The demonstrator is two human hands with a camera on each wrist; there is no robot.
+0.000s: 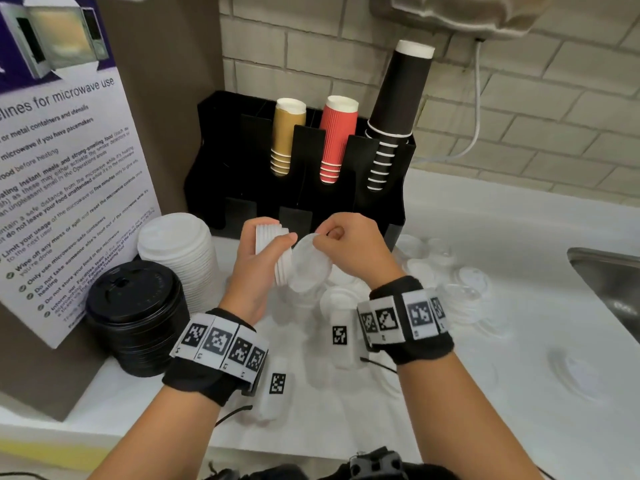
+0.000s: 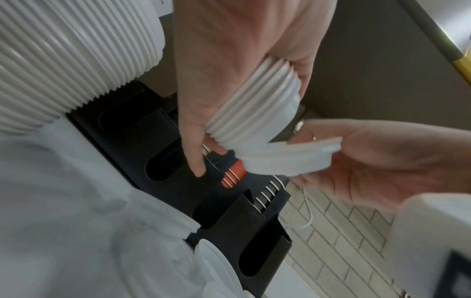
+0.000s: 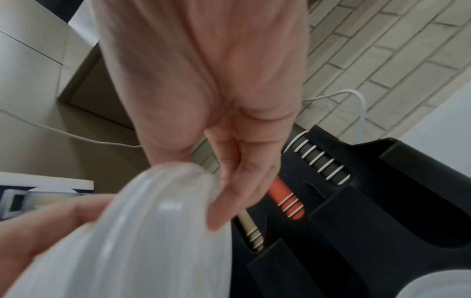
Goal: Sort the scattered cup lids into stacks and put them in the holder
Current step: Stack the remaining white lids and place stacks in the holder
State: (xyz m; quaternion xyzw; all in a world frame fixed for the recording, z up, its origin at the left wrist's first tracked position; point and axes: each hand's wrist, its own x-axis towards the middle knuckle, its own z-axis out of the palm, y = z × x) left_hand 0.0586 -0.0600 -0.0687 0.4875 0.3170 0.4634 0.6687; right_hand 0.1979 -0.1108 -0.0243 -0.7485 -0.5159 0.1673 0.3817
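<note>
Above the counter [image 1: 502, 271], both hands: left hand [image 1: 258, 268] gripping lid stack [image 1: 273, 251], right hand [image 1: 349, 251] pinching 1 lid [image 1: 308, 268].

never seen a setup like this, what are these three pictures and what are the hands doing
No machine here: a person wears a camera on the head and one on each wrist. The head view looks down at a white counter; the other two look along each hand. The left hand grips a small stack of white lids, and the right hand pinches one clear lid against it. On the counter sit a black lid stack, a tall white lid stack, loose clear lids and a black holder with cups.
</note>
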